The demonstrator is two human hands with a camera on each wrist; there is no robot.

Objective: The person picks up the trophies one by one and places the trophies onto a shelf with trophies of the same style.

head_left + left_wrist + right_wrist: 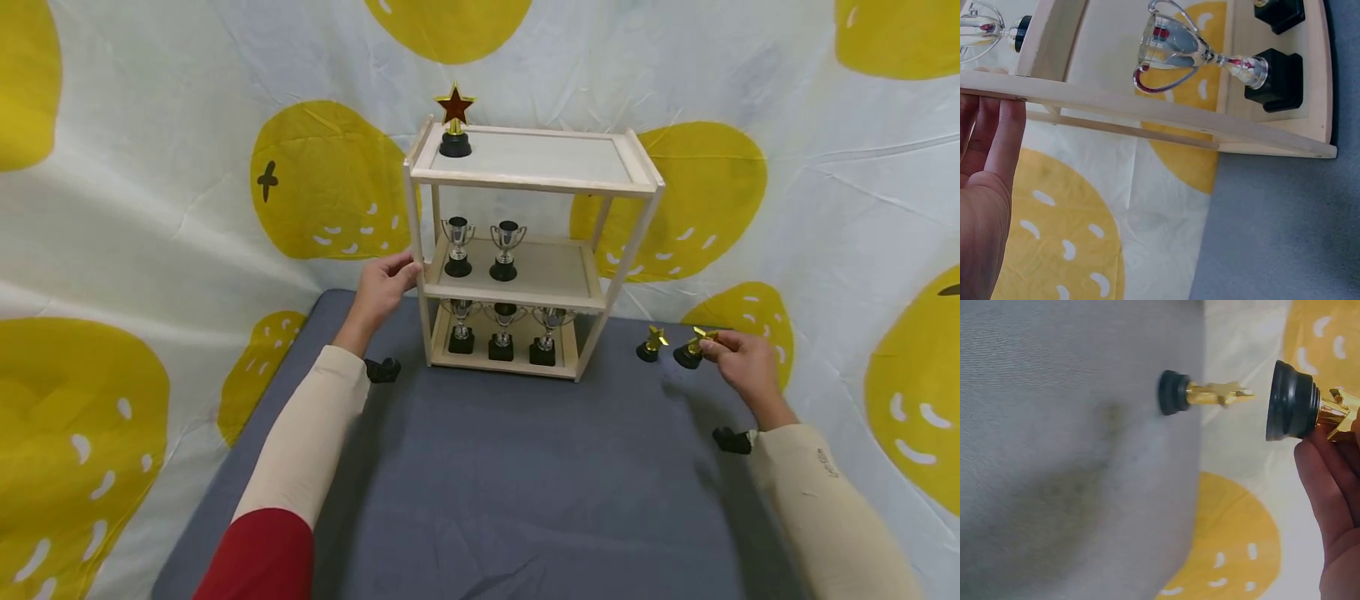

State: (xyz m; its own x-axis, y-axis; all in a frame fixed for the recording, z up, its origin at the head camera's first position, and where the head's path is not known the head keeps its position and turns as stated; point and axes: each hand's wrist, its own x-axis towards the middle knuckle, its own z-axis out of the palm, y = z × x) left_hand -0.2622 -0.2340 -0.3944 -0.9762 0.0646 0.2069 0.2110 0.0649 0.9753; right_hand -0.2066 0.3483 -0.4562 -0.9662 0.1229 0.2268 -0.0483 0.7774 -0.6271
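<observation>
At the left side of a three-tier wooden shelf [513,296], my left hand [385,290] grips the upright post [1116,103]; in the left wrist view its fingers [1005,134] reach past the post. My right hand [746,367] pinches a gold star trophy [687,354] by its upper part. In the right wrist view its black round base [1292,403] hangs off the table. Another star trophy [651,343] stands on the table just left of it. A star trophy with a red face [454,112] stands on the top shelf, at the left.
Two silver cup trophies [506,250] stand on the middle tier, three more cups [501,346] on the bottom one. A grey cloth [525,483] covers the table. Behind it hangs a white curtain [187,67] with yellow fruit shapes. Black wrist devices [382,371] are at both sleeves.
</observation>
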